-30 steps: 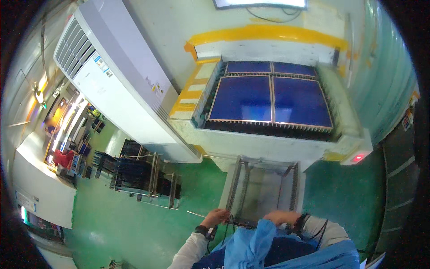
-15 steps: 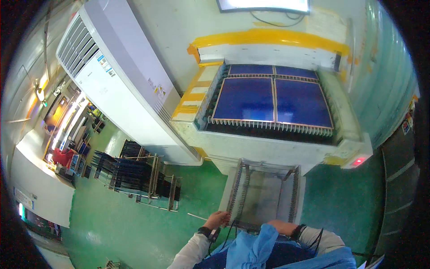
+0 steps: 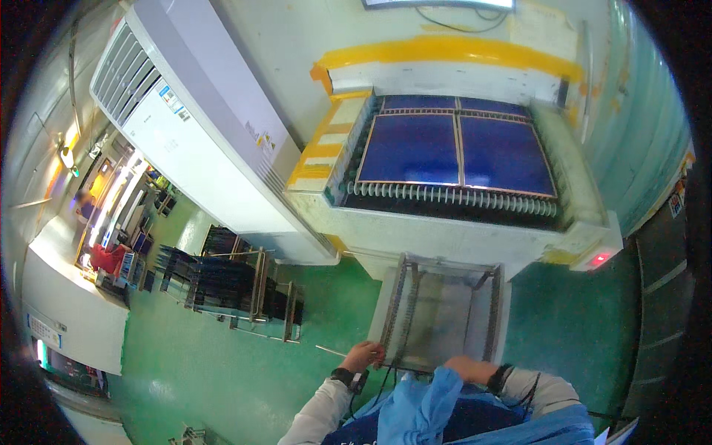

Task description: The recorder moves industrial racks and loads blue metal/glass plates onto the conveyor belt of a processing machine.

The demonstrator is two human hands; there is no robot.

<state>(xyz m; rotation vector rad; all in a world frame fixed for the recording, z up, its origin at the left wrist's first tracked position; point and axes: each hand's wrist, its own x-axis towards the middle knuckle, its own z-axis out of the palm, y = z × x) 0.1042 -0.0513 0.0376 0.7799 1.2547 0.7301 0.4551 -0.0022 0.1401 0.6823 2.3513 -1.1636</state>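
Observation:
An upright metal rack [image 3: 397,315] with toothed side rails stands in front of me, against the front of a pale conveyor machine [image 3: 475,233]. My left hand [image 3: 363,357] is closed at the rack's near left corner; a thin rod sticks out to the left beside it. My right hand [image 3: 472,369] lies at the rack's near edge, bent inward, its fingers mostly hidden. Bunched blue cloth [image 3: 419,408] hangs at my front, between my hands. On the machine's rollers [image 3: 452,196] lie blue panels [image 3: 415,152] with copper-coloured edges.
A tall white air conditioner [image 3: 200,148] stands left of the machine. On the green floor [image 3: 222,378] are racks of dark panels [image 3: 230,278]. A red light [image 3: 599,259] glows at the machine's right corner. Another person [image 3: 85,208] is far left; dark cabinets [image 3: 664,319] line the right.
The view has tilted slightly down the scene's far side, and the blue panels sit a little farther back on the rollers. My hands stay at the rack's near side.

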